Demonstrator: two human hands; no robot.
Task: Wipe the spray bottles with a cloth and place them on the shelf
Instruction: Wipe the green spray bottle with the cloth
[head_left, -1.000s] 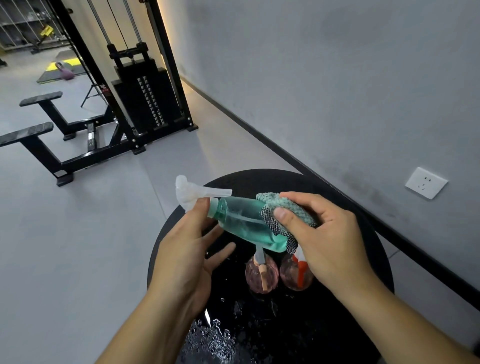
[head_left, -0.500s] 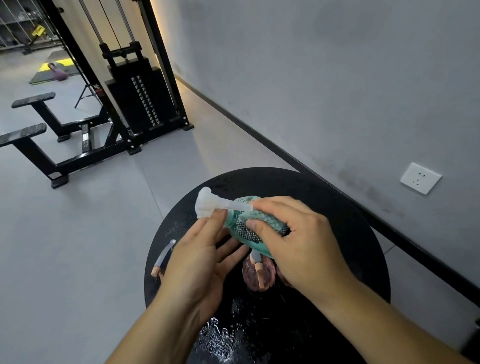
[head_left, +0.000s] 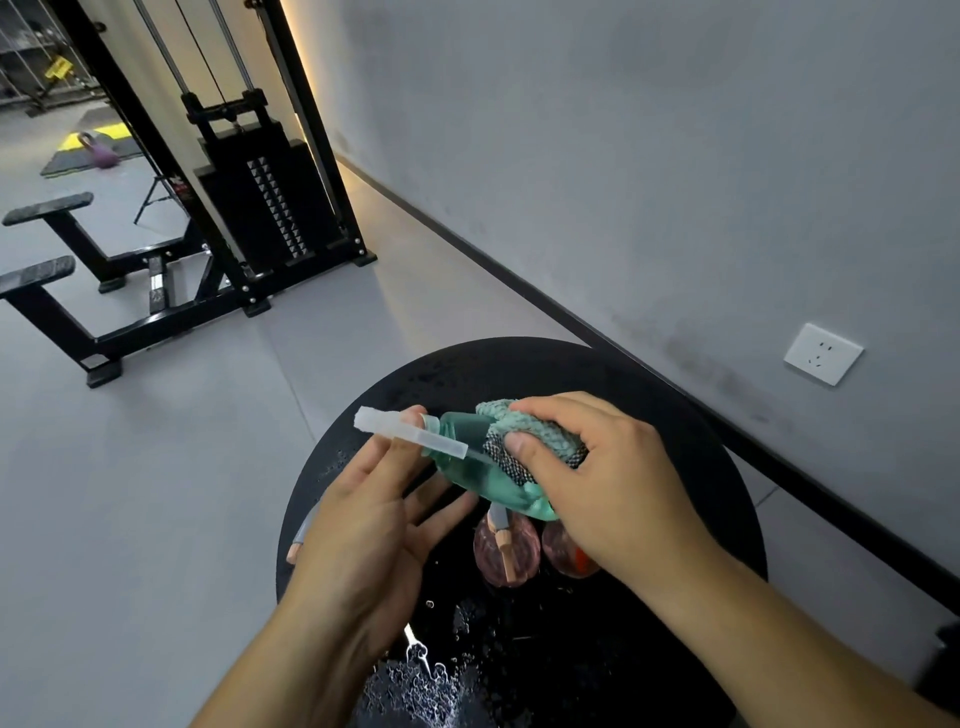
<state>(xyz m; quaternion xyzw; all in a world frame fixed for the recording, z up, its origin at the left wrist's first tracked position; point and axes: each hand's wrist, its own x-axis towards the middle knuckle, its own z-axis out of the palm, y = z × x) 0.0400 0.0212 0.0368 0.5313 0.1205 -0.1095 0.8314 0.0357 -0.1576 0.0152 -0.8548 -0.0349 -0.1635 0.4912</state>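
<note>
A teal spray bottle (head_left: 470, 462) with a clear white trigger head lies tilted above the round black table (head_left: 691, 447). My left hand (head_left: 374, 525) pinches it at the neck with thumb and fingers. Over the bottle's body my right hand (head_left: 597, 483) presses a green knitted cloth (head_left: 540, 431). Below them two pink round spray bottles stand on the table, one (head_left: 506, 553) in full view, the other (head_left: 563, 553) half hidden under my right wrist. A grey and orange spray head (head_left: 301, 535) shows past my left hand at the table's left edge.
Water droplets (head_left: 421, 686) glisten on the near part of the table. A black cable weight machine (head_left: 260, 192) and benches stand on the grey floor to the left. The grey wall on the right carries a white socket (head_left: 823, 353). No shelf is in view.
My right hand slid the cloth up the bottle toward the neck, then back down over its middle. The bottle turned in my left hand, so its trigger head points further left.
</note>
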